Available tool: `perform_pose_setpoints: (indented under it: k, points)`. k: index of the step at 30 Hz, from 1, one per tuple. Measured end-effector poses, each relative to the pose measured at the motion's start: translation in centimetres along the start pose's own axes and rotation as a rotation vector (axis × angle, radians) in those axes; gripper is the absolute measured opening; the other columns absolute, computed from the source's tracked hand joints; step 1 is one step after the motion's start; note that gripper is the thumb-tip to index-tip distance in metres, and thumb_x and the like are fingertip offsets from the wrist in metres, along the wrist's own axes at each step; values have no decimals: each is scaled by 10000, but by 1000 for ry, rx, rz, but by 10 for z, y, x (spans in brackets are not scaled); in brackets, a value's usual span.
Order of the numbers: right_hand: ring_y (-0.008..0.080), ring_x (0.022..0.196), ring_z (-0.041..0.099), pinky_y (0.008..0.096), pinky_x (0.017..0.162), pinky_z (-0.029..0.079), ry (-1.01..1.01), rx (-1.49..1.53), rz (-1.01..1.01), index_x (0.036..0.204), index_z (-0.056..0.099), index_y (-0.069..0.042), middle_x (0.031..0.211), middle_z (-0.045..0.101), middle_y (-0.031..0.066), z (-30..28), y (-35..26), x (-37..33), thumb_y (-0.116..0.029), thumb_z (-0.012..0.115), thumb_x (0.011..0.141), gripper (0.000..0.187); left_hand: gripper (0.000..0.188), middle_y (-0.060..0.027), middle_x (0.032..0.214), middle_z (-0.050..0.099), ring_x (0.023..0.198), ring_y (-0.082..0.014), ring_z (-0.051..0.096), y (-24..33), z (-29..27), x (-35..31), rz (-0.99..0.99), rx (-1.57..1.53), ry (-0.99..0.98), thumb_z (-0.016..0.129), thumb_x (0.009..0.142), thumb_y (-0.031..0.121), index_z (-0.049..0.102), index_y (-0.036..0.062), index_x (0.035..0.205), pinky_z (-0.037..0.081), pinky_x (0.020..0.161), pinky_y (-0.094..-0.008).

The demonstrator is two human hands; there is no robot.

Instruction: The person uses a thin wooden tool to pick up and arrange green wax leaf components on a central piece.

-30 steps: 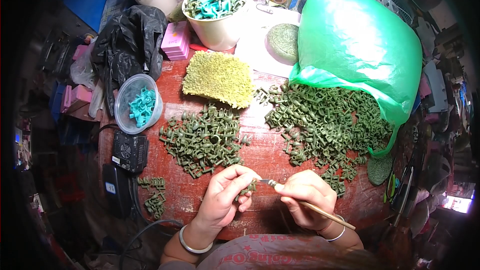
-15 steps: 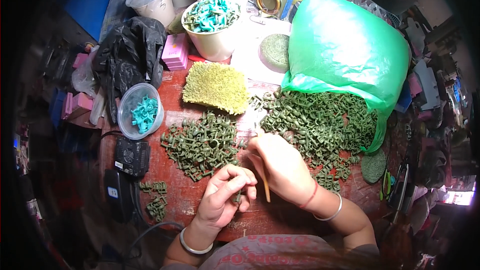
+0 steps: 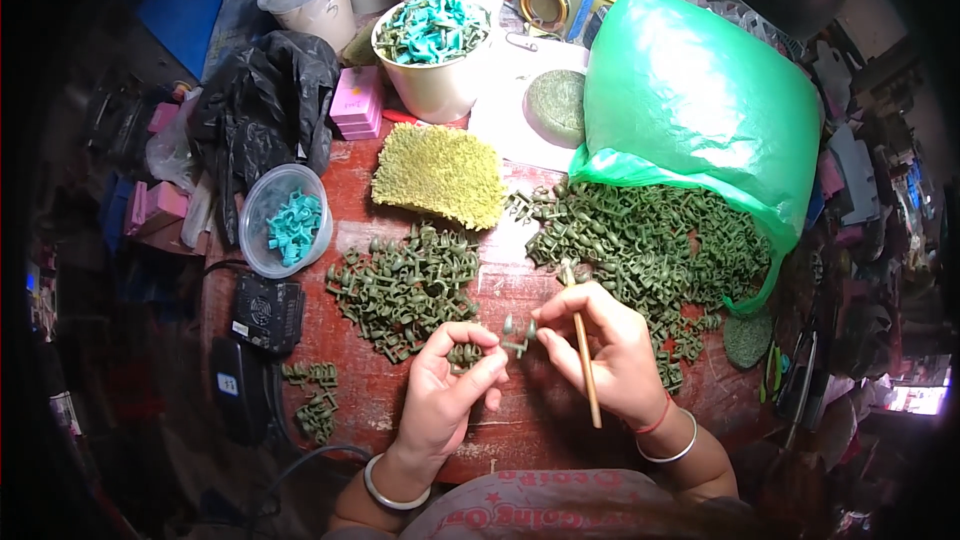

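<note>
My left hand (image 3: 445, 390) is closed in a pinch, with small dark green pieces (image 3: 464, 356) showing inside its curled fingers. Facing it, my right hand (image 3: 610, 350) grips a small green ring-like piece (image 3: 517, 336) at its fingertips, just off the left fingertips. A thin wooden stick (image 3: 586, 365) also lies in the right hand, slanting across the fingers. Beyond the left hand is a heap of similar green pieces (image 3: 405, 285). A larger heap (image 3: 640, 240) spreads beyond the right hand from the mouth of a green plastic bag (image 3: 700, 100).
A yellow rough-textured block (image 3: 438, 175) sits between the heaps and a white bucket (image 3: 435, 85) of turquoise and green pieces. At left are a clear tub (image 3: 285, 220) of turquoise pieces, a black device (image 3: 268, 312) and pink blocks (image 3: 357, 102). Pliers (image 3: 775, 370) lie far right.
My right hand has turned and moved right and nearer, away from the heap's edge, bringing a green piece up to the left hand. The stick has shifted right with it.
</note>
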State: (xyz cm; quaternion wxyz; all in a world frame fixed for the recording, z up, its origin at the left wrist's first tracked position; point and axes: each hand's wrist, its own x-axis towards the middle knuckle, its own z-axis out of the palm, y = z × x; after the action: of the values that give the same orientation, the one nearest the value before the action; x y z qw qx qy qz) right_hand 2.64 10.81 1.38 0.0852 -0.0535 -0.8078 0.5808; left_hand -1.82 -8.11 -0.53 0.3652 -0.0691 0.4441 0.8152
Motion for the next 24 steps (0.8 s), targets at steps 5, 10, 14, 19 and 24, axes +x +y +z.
perform_pose_setpoints:
  k: [5, 10, 14, 19, 24]
  points:
    - [72, 783, 623, 223, 719, 524, -96, 286, 158, 1036, 605, 5, 927, 641, 33, -1, -2, -14, 12, 690, 868, 189, 302, -67, 1033, 585, 767, -82, 604, 2, 1, 1, -45, 54, -80, 667, 889, -41, 563, 0, 1170, 514, 594, -197]
    - [92, 786, 630, 237, 715, 522, -87, 293, 162, 1054, 606, 5, 924, 644, 42, 2, 1, -20, 25, 681, 871, 200, 263, -70, 989, 630, 724, -80, 612, -1, -1, 0, -65, 99, -84, 654, 903, -31, 587, -7, 1155, 531, 574, -205]
    - [220, 810, 636, 319, 731, 514, 26, 31, -19, 1141, 617, 15, 959, 645, 128, -3, -3, -32, -109, 619, 956, 222, 233, -64, 936, 640, 706, -82, 614, -2, -4, -1, -54, 67, -79, 645, 905, -36, 597, -8, 1132, 535, 569, -212]
    - [255, 835, 621, 341, 755, 511, 8, -108, -324, 1174, 633, 22, 961, 642, 137, -7, -9, -30, -8, 640, 853, 322, 218, -63, 924, 638, 679, -82, 609, -1, 1, -1, -63, 104, -54, 649, 901, -36, 602, -9, 1112, 532, 571, -211]
    - [253, 709, 648, 338, 660, 547, 57, -124, -410, 1078, 689, 22, 861, 659, 113, 1, 4, -38, 61, 708, 755, 326, 216, -51, 865, 624, 634, -69, 595, -2, 1, 0, -4, 190, -34, 643, 902, -40, 582, -3, 1105, 507, 554, -200]
